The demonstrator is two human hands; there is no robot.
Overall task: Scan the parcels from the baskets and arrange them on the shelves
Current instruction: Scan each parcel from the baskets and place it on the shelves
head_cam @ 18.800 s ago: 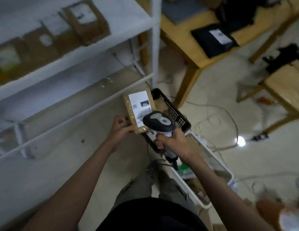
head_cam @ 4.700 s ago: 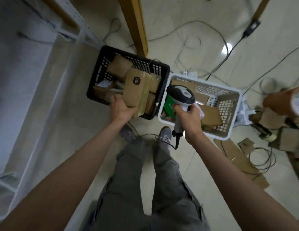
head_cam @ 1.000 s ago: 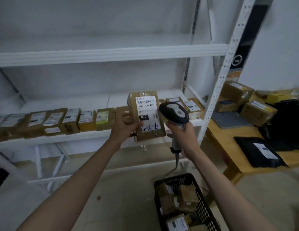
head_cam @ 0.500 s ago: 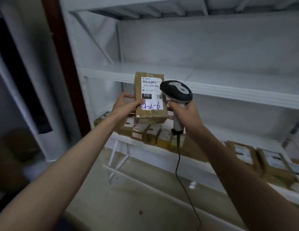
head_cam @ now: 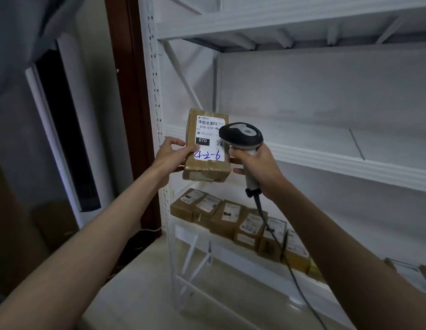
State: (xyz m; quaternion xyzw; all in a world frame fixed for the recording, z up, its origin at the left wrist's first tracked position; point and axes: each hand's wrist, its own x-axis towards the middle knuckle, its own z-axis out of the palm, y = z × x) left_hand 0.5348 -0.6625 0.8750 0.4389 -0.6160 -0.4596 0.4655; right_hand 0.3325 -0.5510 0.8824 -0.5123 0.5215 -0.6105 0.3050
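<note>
Two hands up in front of white shelves [head_cam: 326,160]. Left hand [head_cam: 170,154] grips parcel [head_cam: 207,148] by its left edge, thumb lying across the label near the handwritten "4-2-6"; parcel upright, label facing the camera, raised at the level of the middle shelf's front lip, at 12 o'clock from the wrists. Right hand [head_cam: 257,165] is wrapped round the handle of scanner [head_cam: 240,136], head just beside the parcel at its 3 o'clock and overlapping the label's right edge; right fingertips appear to touch the parcel's right side. Cable [head_cam: 273,236] hangs from the handle down toward 5 o'clock. Row of parcels [head_cam: 233,222] sits on the lower shelf at 6 o'clock, leaning against each other.

Risks, as judgement: scanner head sits too close and partly covers the barcode, so a read could miss. Left grip is one-sided on a tall box, so it could pivot or slip while being set on the shelf. Dangling cable runs in front of the lower row and could drag a parcel off the edge. Thumb may smudge or hide the code.
</note>
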